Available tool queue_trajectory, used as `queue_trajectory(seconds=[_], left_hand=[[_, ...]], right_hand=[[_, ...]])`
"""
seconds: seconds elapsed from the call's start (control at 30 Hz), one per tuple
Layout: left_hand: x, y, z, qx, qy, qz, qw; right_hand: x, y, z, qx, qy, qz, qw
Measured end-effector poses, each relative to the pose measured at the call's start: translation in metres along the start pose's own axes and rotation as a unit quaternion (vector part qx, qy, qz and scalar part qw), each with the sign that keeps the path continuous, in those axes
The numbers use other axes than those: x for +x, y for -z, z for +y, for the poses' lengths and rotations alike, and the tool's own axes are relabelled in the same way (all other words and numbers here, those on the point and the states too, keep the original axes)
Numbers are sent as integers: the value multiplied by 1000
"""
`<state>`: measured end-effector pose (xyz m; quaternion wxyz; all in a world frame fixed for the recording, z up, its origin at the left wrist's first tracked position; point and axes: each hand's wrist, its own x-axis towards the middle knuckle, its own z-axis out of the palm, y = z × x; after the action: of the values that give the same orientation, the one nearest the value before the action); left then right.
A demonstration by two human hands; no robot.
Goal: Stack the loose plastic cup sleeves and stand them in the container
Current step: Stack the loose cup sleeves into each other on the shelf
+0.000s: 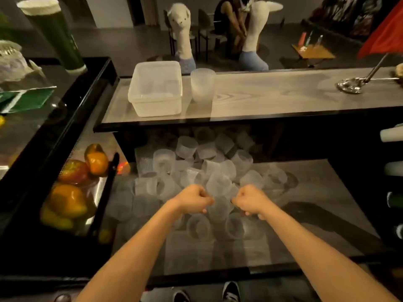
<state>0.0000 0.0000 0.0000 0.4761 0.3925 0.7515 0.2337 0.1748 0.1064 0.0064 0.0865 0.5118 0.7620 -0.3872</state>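
the left grip (pixel 194 199) and right grip (pixel 248 200) are held clenched, nothing plainly grasped, just over the loose sleeves (pixel 209 171) heaped on the lower worktop (pixel 316 203), while the container (pixel 156 90) is set on the raised worktop (pixel 272 94) beyond, beside a stack (pixel 202 83), probably for easy reach.

Clear ribbed cup sleeves (pixel 187 168), translucent white container (pixel 156 89), grey wood-grain counter (pixel 272 94), orange-red fruit (pixel 74 171).

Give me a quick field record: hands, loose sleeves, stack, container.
loose translucent plastic cup sleeves: heaped on lower counter
clear rectangular plastic container: upper shelf, contents unclear
upright stack of ribbed translucent sleeves: upper shelf, beside container, outside it
left hand: fingers curled above the heap, grip unclear
right hand: fingers curled, grip unclear
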Motion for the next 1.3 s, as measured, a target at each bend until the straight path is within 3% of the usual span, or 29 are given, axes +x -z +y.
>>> queue_trajectory(seconds=[0.13, 0.33, 0.5, 0.9, 1.07, 1.3], left_hand=[[7, -30, -12, -19, 21, 2, 1000], [9, -48, -19, -40, 43, 43, 997], [5, -56, -18, -57, 50, 11, 997], [4, -69, -16, -67, 82, 12, 994], [10, -72, -15, -51, 96, 5, 994], [12, -77, -6, -100, 136, 27, 985]], right_hand=[[-2, -20, 13, -62, -12, 22, 998], [3, -45, 26, 70, -5, 36, 997], [7, -56, 38, 118, -4, 55, 991], [3, -58, 37, 57, 4, 65, 996], [6, -57, 38, 10, 14, 32, 999], [11, -58, 39, 50, -9, 54, 997]])
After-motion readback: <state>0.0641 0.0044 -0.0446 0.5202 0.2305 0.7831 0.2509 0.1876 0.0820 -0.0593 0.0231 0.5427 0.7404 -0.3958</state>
